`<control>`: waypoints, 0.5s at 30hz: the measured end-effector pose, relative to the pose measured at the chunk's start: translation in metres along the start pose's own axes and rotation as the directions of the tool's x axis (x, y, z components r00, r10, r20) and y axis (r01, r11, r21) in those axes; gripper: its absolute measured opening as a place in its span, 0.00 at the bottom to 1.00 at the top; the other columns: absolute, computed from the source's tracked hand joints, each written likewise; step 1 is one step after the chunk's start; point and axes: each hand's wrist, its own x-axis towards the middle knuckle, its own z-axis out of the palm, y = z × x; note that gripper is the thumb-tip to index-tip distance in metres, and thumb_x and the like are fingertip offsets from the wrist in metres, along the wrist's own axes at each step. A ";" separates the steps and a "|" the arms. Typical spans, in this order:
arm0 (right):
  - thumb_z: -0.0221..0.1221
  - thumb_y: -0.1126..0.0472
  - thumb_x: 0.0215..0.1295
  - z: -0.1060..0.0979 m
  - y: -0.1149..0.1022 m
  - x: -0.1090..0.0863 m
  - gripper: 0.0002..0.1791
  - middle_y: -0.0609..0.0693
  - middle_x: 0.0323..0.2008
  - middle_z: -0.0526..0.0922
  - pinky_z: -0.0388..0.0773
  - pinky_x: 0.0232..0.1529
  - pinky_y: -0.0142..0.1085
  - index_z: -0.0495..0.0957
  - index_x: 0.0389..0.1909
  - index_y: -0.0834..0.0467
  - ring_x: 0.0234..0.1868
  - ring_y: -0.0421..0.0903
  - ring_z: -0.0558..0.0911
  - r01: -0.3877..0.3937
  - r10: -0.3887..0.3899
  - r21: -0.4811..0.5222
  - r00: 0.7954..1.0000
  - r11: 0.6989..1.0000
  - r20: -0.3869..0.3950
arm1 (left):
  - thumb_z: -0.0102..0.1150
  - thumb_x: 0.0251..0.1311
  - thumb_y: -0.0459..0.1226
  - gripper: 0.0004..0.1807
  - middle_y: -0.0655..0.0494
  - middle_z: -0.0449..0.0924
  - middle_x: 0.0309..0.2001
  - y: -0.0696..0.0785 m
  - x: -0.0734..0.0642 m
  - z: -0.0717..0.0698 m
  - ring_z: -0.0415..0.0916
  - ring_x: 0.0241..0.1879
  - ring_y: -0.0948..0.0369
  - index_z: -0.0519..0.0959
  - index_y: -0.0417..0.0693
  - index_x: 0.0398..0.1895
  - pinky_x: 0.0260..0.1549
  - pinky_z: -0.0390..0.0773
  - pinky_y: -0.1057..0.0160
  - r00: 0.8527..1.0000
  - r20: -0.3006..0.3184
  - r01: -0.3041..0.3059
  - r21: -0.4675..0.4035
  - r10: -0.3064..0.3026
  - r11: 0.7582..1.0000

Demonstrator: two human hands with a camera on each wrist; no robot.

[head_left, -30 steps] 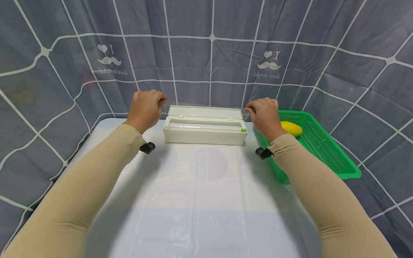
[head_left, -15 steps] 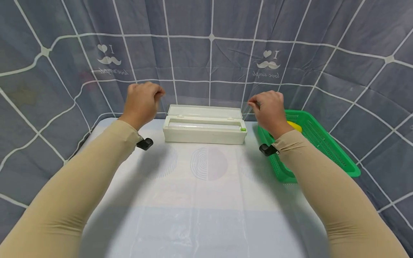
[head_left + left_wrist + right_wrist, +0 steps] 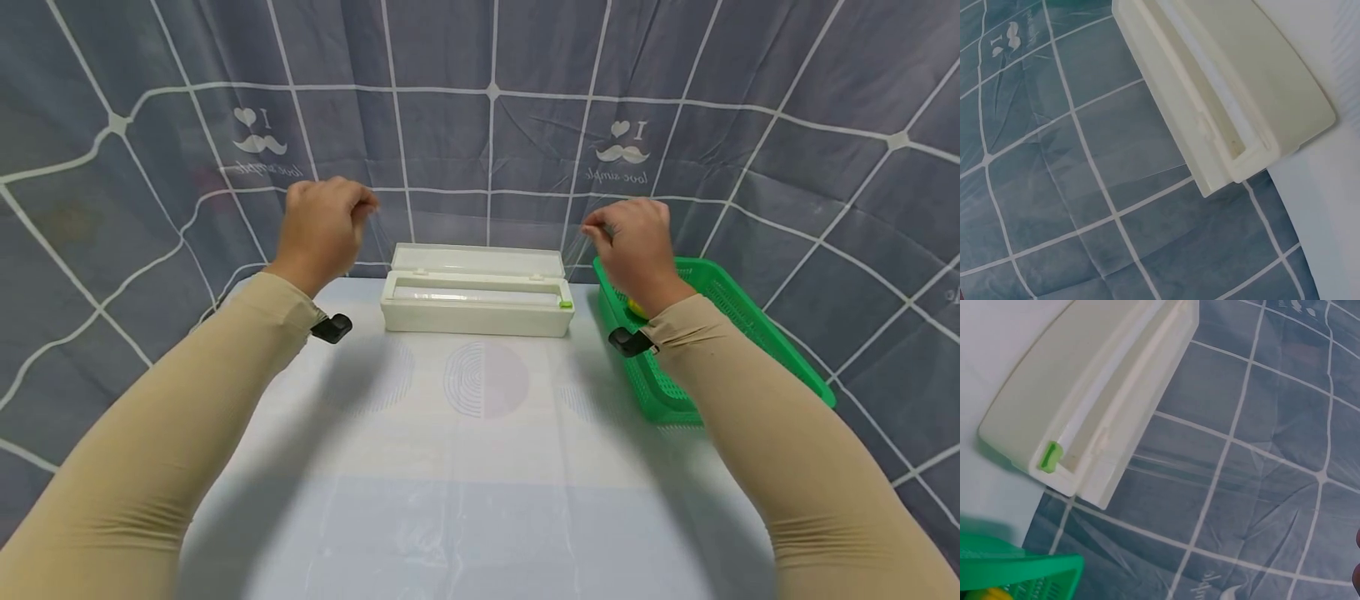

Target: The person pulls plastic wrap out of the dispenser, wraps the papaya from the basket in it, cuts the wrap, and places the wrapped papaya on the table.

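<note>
A white cling film dispenser (image 3: 476, 320) stands at the table's far edge with its lid (image 3: 477, 260) tipped back. From it a sheet of clear cling film (image 3: 1204, 473) runs up and away, faintly visible by its creases in the right wrist view. My left hand (image 3: 318, 237) pinches the film's left corner, above and left of the dispenser. Up to the right, my right hand (image 3: 639, 250) pinches the other corner between thumb and fingers. A green slider (image 3: 1051, 457) sits at the right end of the dispenser's slot. The left fingers are outside the left wrist view.
A green plastic basket (image 3: 780, 340) stands at the table's right, under my right forearm. Something yellow (image 3: 637, 309) inside it is mostly hidden by my right hand. A grey curtain (image 3: 435, 142) with white lines hangs behind the white-covered table (image 3: 480, 533).
Both hands have risen and moved slightly apart, drawing the cling film higher above the dispenser. The dispenser has stayed in place. My right wrist now covers more of the yellow thing.
</note>
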 end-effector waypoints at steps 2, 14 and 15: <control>0.62 0.60 0.77 -0.002 -0.001 0.000 0.11 0.61 0.41 0.90 0.63 0.69 0.60 0.89 0.46 0.63 0.55 0.60 0.79 0.010 -0.010 -0.004 1.000 1.000 -0.007 | 0.55 0.78 0.34 0.11 0.43 0.87 0.49 0.001 0.000 -0.003 0.83 0.51 0.43 0.85 0.41 0.51 0.67 0.65 0.38 1.000 -0.004 -0.001 -0.007 0.001 1.000; 0.61 0.61 0.77 -0.022 -0.011 0.002 0.11 0.62 0.42 0.90 0.64 0.68 0.60 0.88 0.46 0.64 0.54 0.62 0.79 0.048 -0.048 -0.012 0.998 0.999 -0.040 | 0.55 0.78 0.33 0.10 0.43 0.88 0.47 0.004 0.003 -0.021 0.83 0.49 0.43 0.86 0.41 0.49 0.64 0.67 0.40 0.998 -0.066 -0.024 -0.018 0.023 1.000; 0.61 0.62 0.77 -0.024 -0.012 0.002 0.11 0.62 0.42 0.90 0.64 0.68 0.60 0.88 0.46 0.64 0.54 0.62 0.79 0.049 -0.050 -0.014 0.998 0.999 -0.043 | 0.55 0.78 0.33 0.10 0.43 0.88 0.47 0.005 0.003 -0.023 0.83 0.49 0.43 0.86 0.41 0.49 0.64 0.67 0.40 0.997 -0.069 -0.026 -0.017 0.025 1.000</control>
